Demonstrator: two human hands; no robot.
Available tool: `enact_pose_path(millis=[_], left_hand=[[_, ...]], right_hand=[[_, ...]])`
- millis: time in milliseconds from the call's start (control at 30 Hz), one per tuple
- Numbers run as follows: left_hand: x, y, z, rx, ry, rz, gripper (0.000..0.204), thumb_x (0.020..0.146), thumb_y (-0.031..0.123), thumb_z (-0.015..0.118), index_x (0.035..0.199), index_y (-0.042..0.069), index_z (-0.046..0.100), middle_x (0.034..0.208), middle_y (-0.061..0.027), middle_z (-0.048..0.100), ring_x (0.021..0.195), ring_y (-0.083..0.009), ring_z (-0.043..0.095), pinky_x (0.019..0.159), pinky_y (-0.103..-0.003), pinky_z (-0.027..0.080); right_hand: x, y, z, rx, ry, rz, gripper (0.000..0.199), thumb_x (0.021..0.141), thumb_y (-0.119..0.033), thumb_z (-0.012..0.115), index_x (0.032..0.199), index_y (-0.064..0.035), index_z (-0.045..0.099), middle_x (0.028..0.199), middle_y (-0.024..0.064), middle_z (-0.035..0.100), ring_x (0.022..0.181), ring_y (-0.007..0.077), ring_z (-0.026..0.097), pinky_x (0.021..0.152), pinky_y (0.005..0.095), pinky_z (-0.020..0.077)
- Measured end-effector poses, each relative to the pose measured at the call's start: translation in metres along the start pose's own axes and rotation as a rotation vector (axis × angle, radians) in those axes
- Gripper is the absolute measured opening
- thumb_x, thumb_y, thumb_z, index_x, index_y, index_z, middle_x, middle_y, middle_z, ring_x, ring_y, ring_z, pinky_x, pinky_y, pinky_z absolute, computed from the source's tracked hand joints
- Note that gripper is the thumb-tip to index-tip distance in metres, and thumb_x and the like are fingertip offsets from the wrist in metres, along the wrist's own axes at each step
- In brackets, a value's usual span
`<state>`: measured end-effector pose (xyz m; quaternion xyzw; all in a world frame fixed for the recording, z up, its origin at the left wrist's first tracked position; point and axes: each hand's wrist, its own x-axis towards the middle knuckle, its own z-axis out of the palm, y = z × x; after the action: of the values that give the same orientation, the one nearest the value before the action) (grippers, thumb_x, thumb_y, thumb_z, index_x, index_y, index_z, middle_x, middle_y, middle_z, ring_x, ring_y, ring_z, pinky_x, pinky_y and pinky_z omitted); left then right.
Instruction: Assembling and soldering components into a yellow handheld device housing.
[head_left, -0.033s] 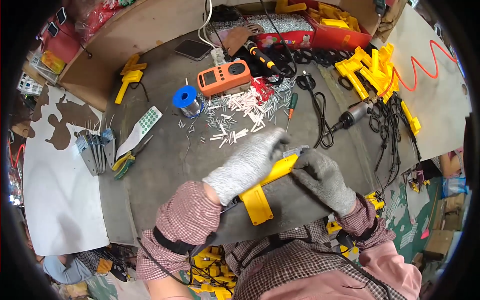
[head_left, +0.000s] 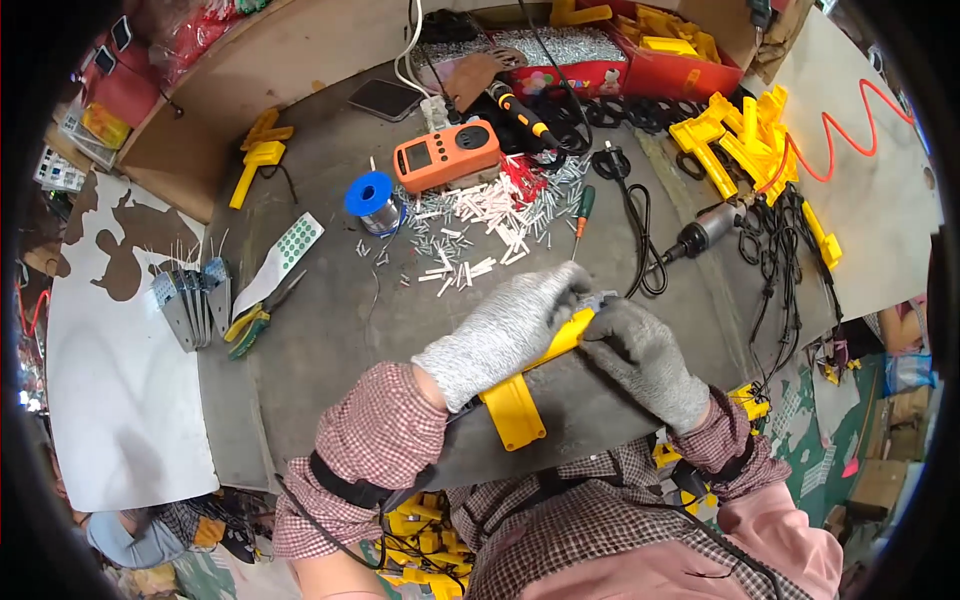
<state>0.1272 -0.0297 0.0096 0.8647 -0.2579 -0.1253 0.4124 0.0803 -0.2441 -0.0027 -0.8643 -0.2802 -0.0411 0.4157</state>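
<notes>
A yellow plastic housing (head_left: pixel 514 412), with a flat leg pointing toward me, lies at the near part of the grey table. My left hand (head_left: pixel 512 322), in a light grey knitted glove, lies over its upper arm with the fingers curled round the far end. A small grey part (head_left: pixel 598 299) shows at that end, between my two hands. My right hand (head_left: pixel 648 358), also gloved, has its thumb and fingers bent together at the housing's right tip. The gloves hide what the fingertips pinch.
Beyond my hands lie loose screws and white sleeves (head_left: pixel 500 215), a green-handled screwdriver (head_left: pixel 585 205), an orange meter (head_left: pixel 447 157) and a solder spool (head_left: pixel 374 203). To the right are a power driver (head_left: pixel 706 230), black cords (head_left: pixel 645 240) and yellow housings (head_left: pixel 735 145). Pliers (head_left: pixel 250 328) lie left.
My left hand has shifted slightly right and covers more of the yellow housing. My right fingers have moved a little at its tip.
</notes>
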Motion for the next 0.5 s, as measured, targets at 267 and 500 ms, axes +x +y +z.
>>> enact_pose_path(millis=[267, 500], left_hand=[[-0.025, 0.008, 0.006, 0.241, -0.007, 0.24, 0.055, 0.09, 0.006, 0.06, 0.143, 0.01, 0.05, 0.123, -0.0195, 0.065, 0.106, -0.0381, 0.066, 0.088, -0.044, 0.056], [-0.038, 0.007, 0.022, 0.317, 0.184, 0.266, 0.051, 0.093, 0.011, 0.06, 0.143, 0.009, 0.05, 0.125, -0.0194, 0.065, 0.105, -0.0364, 0.067, 0.087, -0.044, 0.055]], right_hand=[[-0.002, 0.015, 0.001, -0.129, -0.088, -0.09, 0.022, 0.08, -0.011, 0.074, 0.101, -0.0074, 0.068, 0.107, 0.0144, 0.063, 0.106, 0.037, 0.061, 0.091, 0.0454, 0.0512], [0.003, 0.01, 0.006, -0.133, 0.01, -0.155, 0.023, 0.078, -0.007, 0.074, 0.099, -0.0058, 0.067, 0.112, 0.0139, 0.063, 0.111, 0.0354, 0.059, 0.092, 0.0465, 0.0501]])
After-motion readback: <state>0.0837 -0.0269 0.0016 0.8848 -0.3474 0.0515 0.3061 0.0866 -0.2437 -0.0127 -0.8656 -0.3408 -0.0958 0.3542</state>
